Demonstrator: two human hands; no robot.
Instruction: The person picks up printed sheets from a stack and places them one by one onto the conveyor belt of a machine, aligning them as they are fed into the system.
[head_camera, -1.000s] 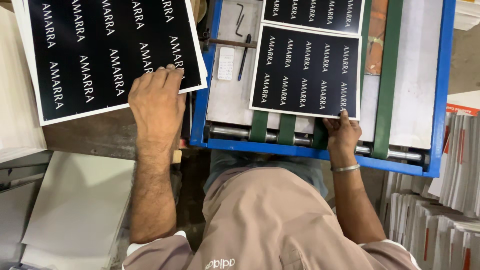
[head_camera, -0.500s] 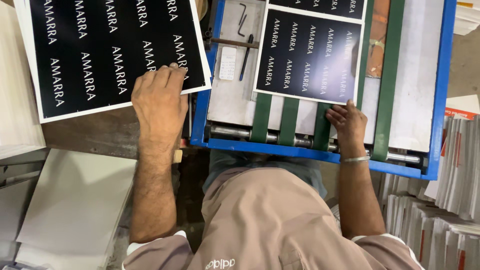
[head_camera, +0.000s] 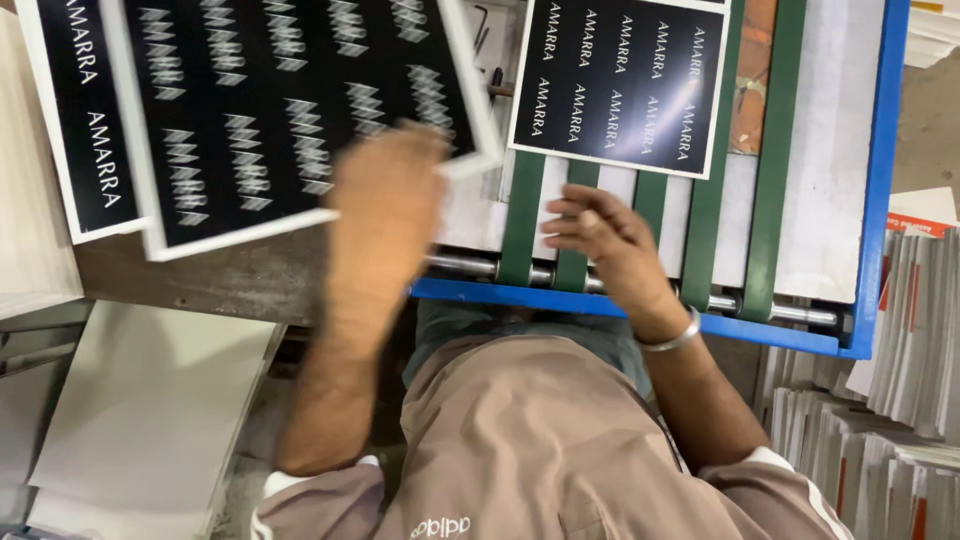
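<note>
My left hand (head_camera: 385, 210), blurred with motion, presses on the near right corner of a black printed sheet with a white border (head_camera: 270, 110). That sheet is lifted askew off the stack of like sheets (head_camera: 75, 150) and reaches toward the machine. My right hand (head_camera: 605, 240) hovers with fingers apart over the green belts (head_camera: 765, 150), holding nothing. It sits just below a second black sheet (head_camera: 620, 85) that lies on the belts.
The belt feeder has a blue frame (head_camera: 880, 180) and a steel roller (head_camera: 790, 312) at its near edge. White boards (head_camera: 150, 400) are piled at lower left. Stacks of printed paper (head_camera: 900, 400) stand on edge at the right. A worn wooden tabletop (head_camera: 220, 280) carries the sheet stack.
My left hand has pulled the top sheet off the stack toward the right. The sheet on the belts has travelled farther away, and my right hand has let go of it and drawn back left.
</note>
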